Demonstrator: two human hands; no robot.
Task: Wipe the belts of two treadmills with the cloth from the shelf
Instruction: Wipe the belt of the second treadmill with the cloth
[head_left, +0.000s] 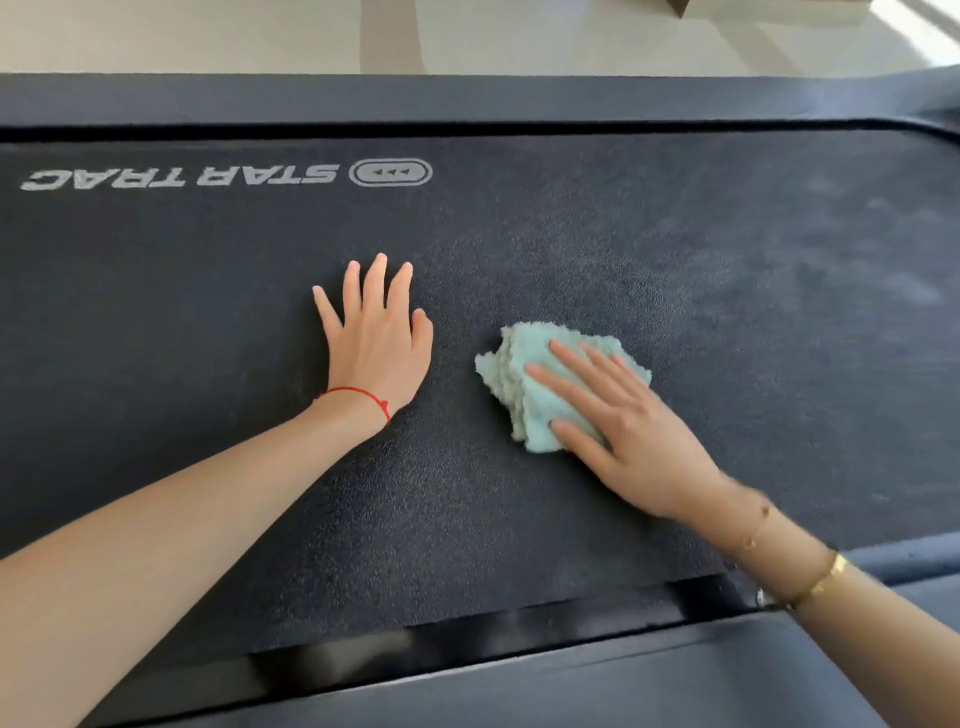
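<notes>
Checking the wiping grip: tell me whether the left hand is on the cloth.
No, the left hand lies flat on the bare belt, while the right hand presses the cloth.

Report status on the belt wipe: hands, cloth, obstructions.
Left hand flat on belt, fingers spread. Right hand pressing cloth on belt, fingers straight. Nothing in the way.
</notes>
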